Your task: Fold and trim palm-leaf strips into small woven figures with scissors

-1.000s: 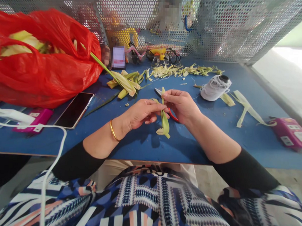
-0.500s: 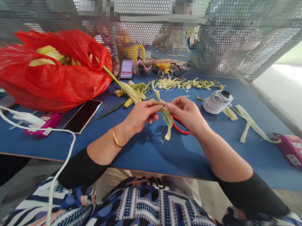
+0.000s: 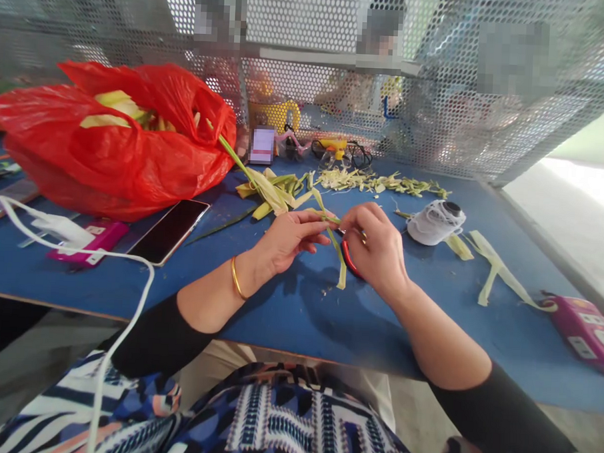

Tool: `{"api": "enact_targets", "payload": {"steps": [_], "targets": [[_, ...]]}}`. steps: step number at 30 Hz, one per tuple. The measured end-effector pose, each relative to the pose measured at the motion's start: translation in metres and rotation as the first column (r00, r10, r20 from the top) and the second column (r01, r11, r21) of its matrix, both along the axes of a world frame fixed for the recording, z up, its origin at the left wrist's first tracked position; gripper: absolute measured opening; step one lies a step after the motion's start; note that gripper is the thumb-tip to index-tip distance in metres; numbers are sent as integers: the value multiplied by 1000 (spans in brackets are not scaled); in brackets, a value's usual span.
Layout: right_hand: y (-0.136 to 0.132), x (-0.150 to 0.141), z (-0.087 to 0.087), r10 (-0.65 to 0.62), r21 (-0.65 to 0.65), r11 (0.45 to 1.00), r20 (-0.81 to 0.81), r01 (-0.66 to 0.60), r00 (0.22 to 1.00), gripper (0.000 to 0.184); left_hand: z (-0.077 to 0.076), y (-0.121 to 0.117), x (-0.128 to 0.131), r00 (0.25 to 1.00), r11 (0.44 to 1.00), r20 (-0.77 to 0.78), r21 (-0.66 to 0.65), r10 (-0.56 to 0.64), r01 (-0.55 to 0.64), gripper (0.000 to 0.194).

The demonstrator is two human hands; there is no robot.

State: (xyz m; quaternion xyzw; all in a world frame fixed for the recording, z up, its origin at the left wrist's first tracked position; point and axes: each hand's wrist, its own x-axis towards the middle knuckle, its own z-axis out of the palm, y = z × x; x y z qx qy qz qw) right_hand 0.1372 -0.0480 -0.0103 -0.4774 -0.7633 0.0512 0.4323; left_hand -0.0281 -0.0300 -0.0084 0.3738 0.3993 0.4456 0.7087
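My left hand (image 3: pixel 287 237) pinches a narrow green leaf strip (image 3: pixel 338 258) above the blue table (image 3: pixel 288 313); the strip's loose end hangs down toward the tabletop. My right hand (image 3: pixel 376 248) is curled around red-handled scissors (image 3: pixel 349 257) and its fingertips meet the same strip beside my left fingers. The scissor blades are hidden behind the hand. A gold bangle (image 3: pixel 236 278) sits on my left wrist.
A red plastic bag (image 3: pixel 110 145) full of leaves lies at the left, with a pile of leaf pieces (image 3: pixel 274 185) beside it. A black phone (image 3: pixel 169 230), a pink power strip (image 3: pixel 88 240) with a white cable, a spool of white thread (image 3: pixel 435 221), cut scraps (image 3: pixel 378 183) and a second pink power strip (image 3: pixel 585 332) lie around. Perforated metal screen behind.
The strip was held upright by my right hand a second ago; now both hands pinch it nearly level. My right hand has closed more tightly over the scissors. The view tilted upward.
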Motion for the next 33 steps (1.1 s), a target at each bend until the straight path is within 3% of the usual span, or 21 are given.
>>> {"api": "enact_targets", "payload": {"steps": [3, 8, 13, 21, 25, 29, 33], "targets": [[-2, -2, -5, 38, 91, 995, 83, -46, 996, 19, 1, 0, 0, 1000, 1000, 7, -28, 14, -14, 14], [0, -4, -14, -18, 106, 994, 171, -1, 985, 6, 2, 0, 2, 999, 998, 13, -58, 37, -37, 13], [2, -5, -16, -73, 100, 993, 192, 55, 979, 13, 2, -1, 3, 999, 996, -12, -75, 52, -53, 14], [-2, -7, -8, 105, -44, 994, 37, -103, 994, 12, 2, -1, 3, 997, 995, -21, -61, 78, -79, 14], [-1, -6, -2, 31, -155, 987, -85, -44, 996, 3, 0, 1, 0, 998, 998, -20, -20, 59, -59, 10], [4, -2, 2, -18, -309, 951, -143, -28, 990, 7, -1, 1, -2, 999, 1000, -42, -12, -9, 9, 8], [6, -1, 2, 1, -295, 955, -101, -31, 995, 8, -3, 0, -1, 993, 1000, -115, 31, 2, 2, 10]]}}
